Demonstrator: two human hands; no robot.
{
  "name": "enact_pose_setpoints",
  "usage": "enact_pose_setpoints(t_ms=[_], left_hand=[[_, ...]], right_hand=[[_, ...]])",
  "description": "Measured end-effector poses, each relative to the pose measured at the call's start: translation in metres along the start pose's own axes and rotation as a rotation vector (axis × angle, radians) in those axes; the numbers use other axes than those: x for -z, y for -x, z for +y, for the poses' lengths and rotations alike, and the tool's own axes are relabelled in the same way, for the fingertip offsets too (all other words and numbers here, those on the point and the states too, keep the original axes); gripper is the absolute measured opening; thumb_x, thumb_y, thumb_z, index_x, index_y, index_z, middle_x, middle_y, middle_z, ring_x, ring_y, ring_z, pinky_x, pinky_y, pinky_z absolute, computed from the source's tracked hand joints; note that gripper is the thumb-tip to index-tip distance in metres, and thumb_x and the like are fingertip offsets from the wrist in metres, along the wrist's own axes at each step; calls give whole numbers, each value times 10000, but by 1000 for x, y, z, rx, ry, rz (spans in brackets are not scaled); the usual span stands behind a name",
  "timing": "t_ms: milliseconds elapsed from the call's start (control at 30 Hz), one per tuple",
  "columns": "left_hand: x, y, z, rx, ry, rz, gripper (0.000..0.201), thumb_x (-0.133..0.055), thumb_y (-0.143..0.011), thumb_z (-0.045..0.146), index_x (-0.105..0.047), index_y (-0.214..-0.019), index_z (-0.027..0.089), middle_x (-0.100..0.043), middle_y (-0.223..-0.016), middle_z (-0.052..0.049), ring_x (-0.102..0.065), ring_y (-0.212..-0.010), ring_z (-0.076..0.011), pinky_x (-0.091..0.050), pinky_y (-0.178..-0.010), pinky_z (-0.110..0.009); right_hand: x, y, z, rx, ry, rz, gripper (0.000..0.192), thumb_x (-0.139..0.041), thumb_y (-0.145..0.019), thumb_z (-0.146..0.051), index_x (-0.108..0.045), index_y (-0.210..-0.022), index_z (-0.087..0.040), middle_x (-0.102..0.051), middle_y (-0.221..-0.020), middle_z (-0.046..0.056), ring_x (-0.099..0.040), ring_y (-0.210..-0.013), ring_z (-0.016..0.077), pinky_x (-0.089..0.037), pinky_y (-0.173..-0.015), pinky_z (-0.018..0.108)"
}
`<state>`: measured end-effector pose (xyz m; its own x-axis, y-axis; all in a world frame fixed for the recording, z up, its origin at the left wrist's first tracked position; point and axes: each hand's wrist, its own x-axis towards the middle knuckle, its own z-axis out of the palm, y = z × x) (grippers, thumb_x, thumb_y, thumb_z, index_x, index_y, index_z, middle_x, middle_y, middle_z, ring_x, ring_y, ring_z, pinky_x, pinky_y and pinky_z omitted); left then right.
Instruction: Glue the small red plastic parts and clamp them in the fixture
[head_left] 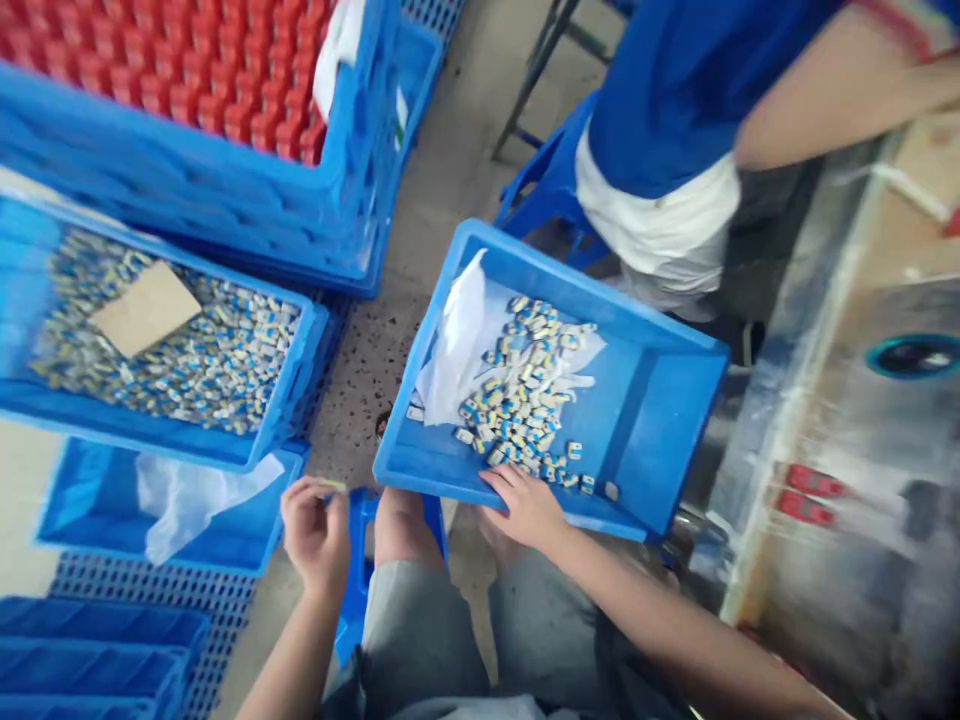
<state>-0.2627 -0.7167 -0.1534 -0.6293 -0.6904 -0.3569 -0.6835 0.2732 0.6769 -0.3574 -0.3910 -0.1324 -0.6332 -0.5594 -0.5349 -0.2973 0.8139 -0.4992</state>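
A blue plastic crate (637, 430) sits tilted in front of my knees. Inside it lie many small white, blue and yellow parts (525, 390) and a crumpled white sheet (457, 340). My right hand (529, 508) is closed over the crate's near rim, fingertips inside by the parts. To the left of the crate, my left hand (319, 535) is raised, thumb and fingers pinching a small, thin, yellowish-white piece (330, 484). Blur hides what kind of piece it is.
At left, another blue crate (289, 400) holds similar parts under a cardboard piece (146, 308). Stacked crates (300, 210) with red parts (247, 90) stand behind. A person in blue (667, 100) sits at a workbench (885, 270) on the right.
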Motion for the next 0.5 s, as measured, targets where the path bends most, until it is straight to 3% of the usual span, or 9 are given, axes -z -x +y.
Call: enact_pose_setpoints(t_ms=[33, 100, 167, 200, 233, 300, 367, 433, 500], left_hand=[[7, 12, 32, -224, 15, -45, 178, -647, -935, 391, -622, -988, 224, -653, -1122, -104, -638, -1190, -288, -536, -1052, -446], [0, 26, 89, -561, 32, -287, 87, -659, -950, 325, -667, -977, 243, -655, -1093, -91, -658, -1119, -253, -557, -1019, -412], [-27, 26, 131, -717, -7, -613, 143, -612, -997, 309, -692, -1104, 258, -657, -1165, -95, -667, -1130, -224, -569, -1008, -367], [-43, 21, 146, -751, -54, -699, 239, -619, -1001, 338, -677, -1219, 259, -643, -1257, -112, -649, -1206, -236, -554, -1056, -380], [-60, 13, 157, -762, -119, -693, 330, -635, -997, 373, -654, -1304, 254, -605, -1364, -136, -605, -1303, -265, -517, -1122, -415], [-92, -7, 171, -738, -307, -568, 501, -668, -978, 420, -591, -1437, 234, -471, -1561, -185, -453, -1478, -349, -411, -1221, -510], [-118, -29, 177, -688, -507, -549, 661, -731, -933, 404, -525, -1528, 201, -362, -1656, -227, -331, -1545, -429, -328, -1247, -583], [-138, -49, 183, -635, -628, -660, 674, -762, -898, 308, -543, -1518, 163, -429, -1614, -258, -368, -1513, -448, -304, -1239, -594], [-150, -60, 191, -599, -672, -751, 484, -727, -891, 207, -665, -1366, 134, -622, -1412, -247, -516, -1390, -409, -333, -1215, -551]], right_hand=[[4, 0, -1, 34, -54, 7, 455, -662, -955, -387, -697, -1376, -219, -725, -1278, 139, -669, -1171, 331, -559, -1022, 467], [12, 2, 2, 88, -215, 40, 442, -611, -1006, -471, -693, -1363, -222, -725, -1280, 124, -675, -1183, 304, -556, -1030, 450], [16, 5, 15, 18, -401, 156, 385, -513, -1064, -470, -715, -1298, -241, -745, -1253, 86, -693, -1173, 255, -553, -1043, 413], [18, 7, 24, -65, -473, 239, 374, -468, -1083, -453, -730, -1247, -242, -758, -1223, 75, -705, -1150, 239, -556, -1038, 400], [19, 10, 35, -162, -522, 326, 380, -439, -1091, -439, -739, -1202, -235, -767, -1195, 76, -715, -1127, 236, -560, -1029, 401], [19, 19, 57, -322, -559, 469, 391, -427, -1083, -428, -738, -1155, -202, -767, -1165, 109, -715, -1104, 264, -557, -1023, 444], [16, 36, 75, -396, -566, 552, 392, -436, -1067, -417, -726, -1163, -172, -752, -1165, 144, -699, -1110, 297, -535, -1040, 496], [10, 57, 84, -421, -591, 600, 376, -452, -1056, -408, -726, -1166, -175, -745, -1166, 143, -684, -1122, 303, -513, -1063, 510], [3, 79, 84, -411, -624, 625, 345, -475, -1048, -395, -737, -1151, -195, -748, -1172, 126, -673, -1141, 301, -499, -1080, 501]])
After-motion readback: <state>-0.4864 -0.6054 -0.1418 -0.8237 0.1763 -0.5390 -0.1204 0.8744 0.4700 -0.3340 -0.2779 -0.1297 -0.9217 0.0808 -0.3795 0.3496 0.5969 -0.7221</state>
